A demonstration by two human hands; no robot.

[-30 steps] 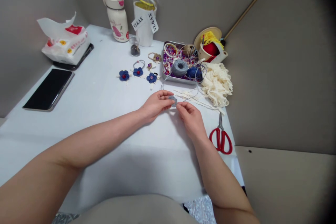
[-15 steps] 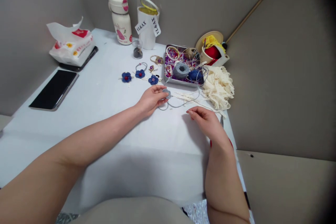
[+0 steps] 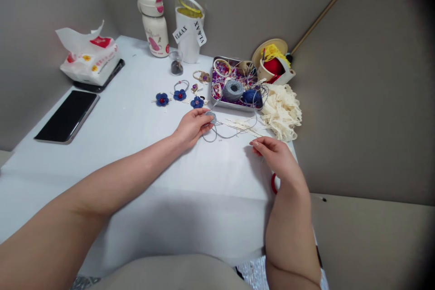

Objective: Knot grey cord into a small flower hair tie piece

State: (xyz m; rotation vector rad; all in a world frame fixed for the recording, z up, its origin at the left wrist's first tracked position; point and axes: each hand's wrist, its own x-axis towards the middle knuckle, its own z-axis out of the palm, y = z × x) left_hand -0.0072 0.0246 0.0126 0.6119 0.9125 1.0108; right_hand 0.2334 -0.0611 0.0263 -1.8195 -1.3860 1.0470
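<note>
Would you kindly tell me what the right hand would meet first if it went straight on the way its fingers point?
The right hand would probably meet the grey cord first, before the left hand; whether it would touch the cord or pass over is unclear.

plain taupe walls [image 3: 367, 99] | white-covered table [image 3: 125, 120] | speckled grey surface [image 3: 255, 268] below | soft light

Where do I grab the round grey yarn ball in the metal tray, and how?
Probably best from above, gripping the curved outer sides of the grey yarn ball. Its hole faces upward, while the front wall of the rectangular metal tray and the dark-blue yarn ball on its right seem to leave less room sideways.
</note>
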